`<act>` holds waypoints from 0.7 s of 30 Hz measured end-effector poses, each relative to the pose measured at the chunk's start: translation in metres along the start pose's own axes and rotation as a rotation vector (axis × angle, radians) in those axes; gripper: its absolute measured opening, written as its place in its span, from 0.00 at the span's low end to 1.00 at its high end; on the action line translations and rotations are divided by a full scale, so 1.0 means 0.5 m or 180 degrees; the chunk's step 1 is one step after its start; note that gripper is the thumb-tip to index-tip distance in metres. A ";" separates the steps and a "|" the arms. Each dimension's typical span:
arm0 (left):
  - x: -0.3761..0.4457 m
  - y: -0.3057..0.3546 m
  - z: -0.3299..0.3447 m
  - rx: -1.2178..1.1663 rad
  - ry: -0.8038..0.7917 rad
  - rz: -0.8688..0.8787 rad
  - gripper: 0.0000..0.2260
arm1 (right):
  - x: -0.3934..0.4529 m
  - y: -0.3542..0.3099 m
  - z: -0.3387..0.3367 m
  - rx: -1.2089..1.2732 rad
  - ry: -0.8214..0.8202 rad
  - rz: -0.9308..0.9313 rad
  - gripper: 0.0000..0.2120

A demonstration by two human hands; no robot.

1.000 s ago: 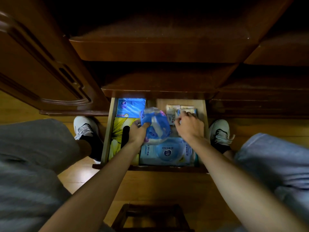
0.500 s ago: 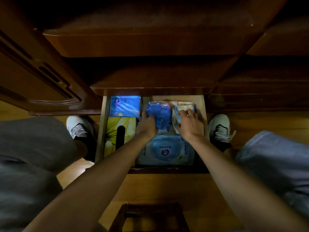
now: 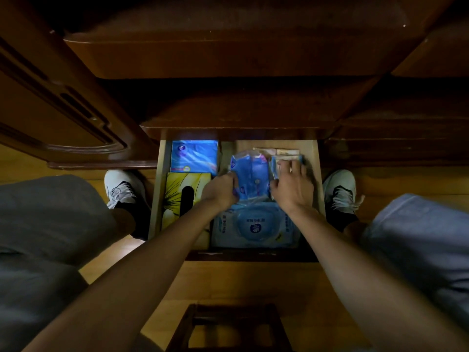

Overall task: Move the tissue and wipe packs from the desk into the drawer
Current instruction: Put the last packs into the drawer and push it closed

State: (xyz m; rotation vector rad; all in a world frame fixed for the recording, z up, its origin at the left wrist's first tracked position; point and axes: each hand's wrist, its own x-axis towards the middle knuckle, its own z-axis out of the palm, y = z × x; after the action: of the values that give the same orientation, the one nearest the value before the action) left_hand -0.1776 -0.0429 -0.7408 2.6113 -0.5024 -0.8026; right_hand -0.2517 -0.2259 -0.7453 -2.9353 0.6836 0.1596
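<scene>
The open wooden drawer (image 3: 319, 189) sits below the desk. Inside it a bundle of small blue tissue packs in clear wrap (image 3: 251, 177) lies in the middle. My left hand (image 3: 221, 190) grips the bundle's left edge. On the bundle's right, the fingers of my right hand (image 3: 291, 185) reach onto a small blue pack (image 3: 275, 166) at the back right. A large blue wipe pack (image 3: 253, 224) lies flat at the drawer's front. At the back left is a blue tissue pack (image 3: 194, 156), and a yellow tissue box (image 3: 177, 191) lies in front of it.
The dark wooden desk (image 3: 228, 57) overhangs the drawer's back. An open cabinet door (image 3: 63, 110) stands to the left. My knees and white shoes (image 3: 121, 189) flank the drawer. A dark wooden stool frame (image 3: 228, 326) is below, on the wooden floor.
The bundle of blue packs went from held up on end to lying down in the drawer's middle. Both hands moved a little deeper into the drawer with it.
</scene>
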 end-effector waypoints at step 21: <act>0.017 0.044 0.003 0.1685 -0.0623 0.0724 0.38 | 0.010 0.002 -0.004 0.0490 -0.1041 0.0047 0.34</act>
State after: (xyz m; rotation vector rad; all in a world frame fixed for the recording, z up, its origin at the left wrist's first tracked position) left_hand -0.1767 -0.0659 -0.7362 2.8694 -1.1867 -0.9552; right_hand -0.2476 -0.2294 -0.7440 -2.6685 0.6344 0.5476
